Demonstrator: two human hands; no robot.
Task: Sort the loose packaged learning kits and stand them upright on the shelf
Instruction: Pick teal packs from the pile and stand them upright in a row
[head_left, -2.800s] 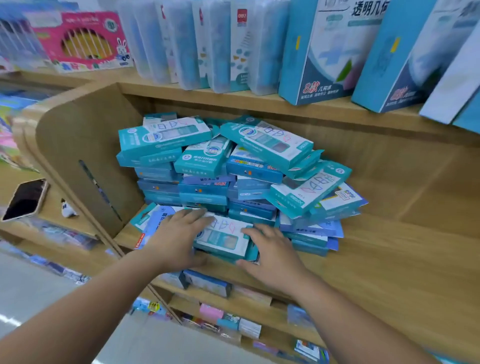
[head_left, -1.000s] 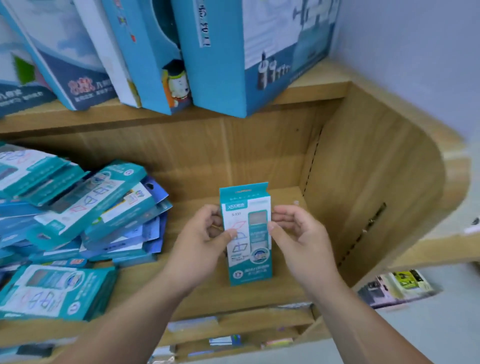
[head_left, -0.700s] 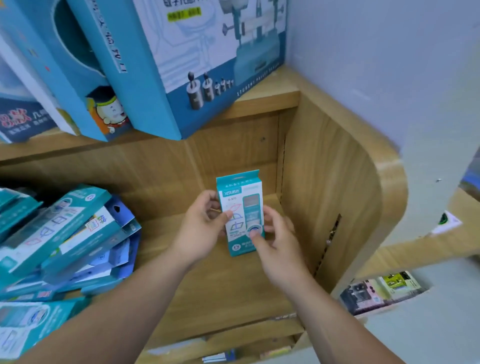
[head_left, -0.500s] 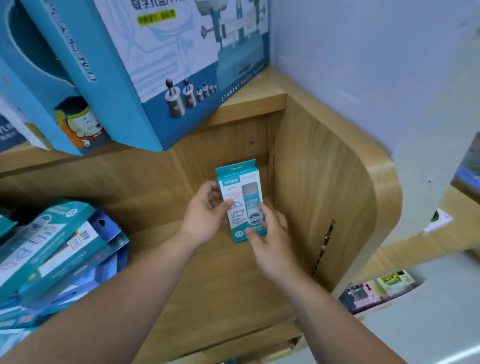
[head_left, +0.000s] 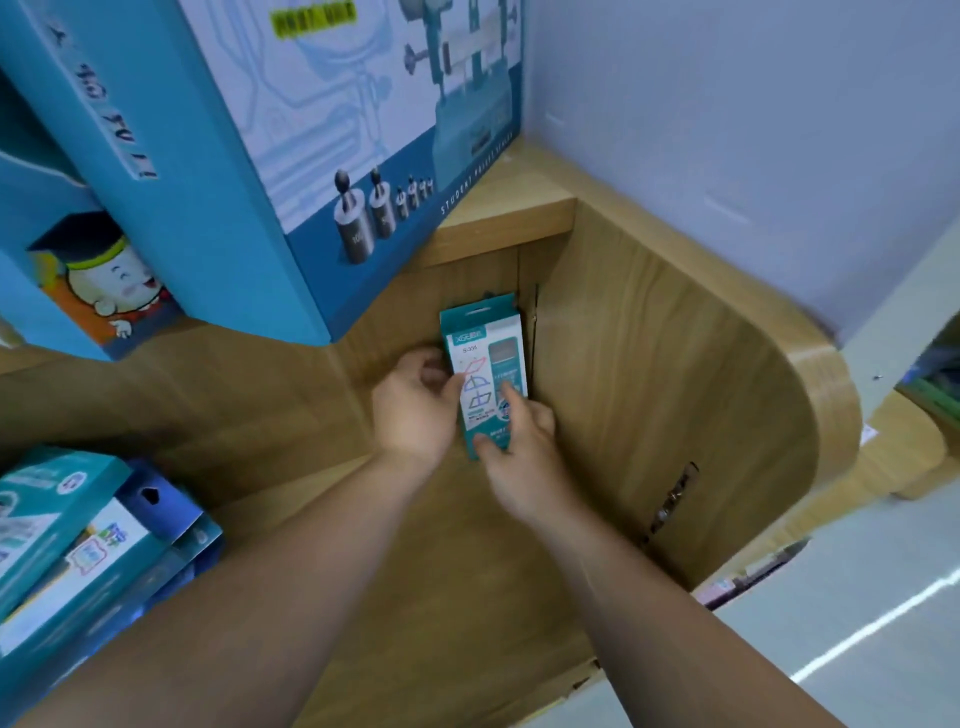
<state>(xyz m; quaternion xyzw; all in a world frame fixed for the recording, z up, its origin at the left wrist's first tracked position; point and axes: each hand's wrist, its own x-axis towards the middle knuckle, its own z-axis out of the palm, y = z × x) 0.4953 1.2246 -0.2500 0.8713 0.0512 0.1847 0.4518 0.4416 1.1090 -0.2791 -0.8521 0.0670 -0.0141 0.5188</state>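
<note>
Reaching in from the front edge of the shelf (head_left: 457, 597), both forearms run across the bare board toward its back right corner. Nearest on the left, at the front left edge, lies the pile of loose kits (head_left: 78, 540), teal and blue packets heaped flat and askew, not yet sorted.

Farther in, the left hand (head_left: 415, 410) is curled round the left side of one teal kit (head_left: 485, 364), thumb on its printed face and fingers behind. The right hand (head_left: 519, 441) closes on the lower right part of the same packet, index finger laid up its front, thumb near the bottom edge. Both hands grip it; neither is open.

The kit stands upright, hang-tab at the top, in the back right corner, just beside the curved side panel (head_left: 675, 405) and close to the back wall. Whether its bottom edge rests on the board cannot be told, since the hands cover it.

Above, on the upper shelf, a large blue box (head_left: 322, 156) overhangs the corner.

The step in hand looks like placing the first kit as the start of an upright row. The next move probably calls for settling its base flat, square against the panel, then easing both hands off without tipping it, since nothing props its left side.
</note>
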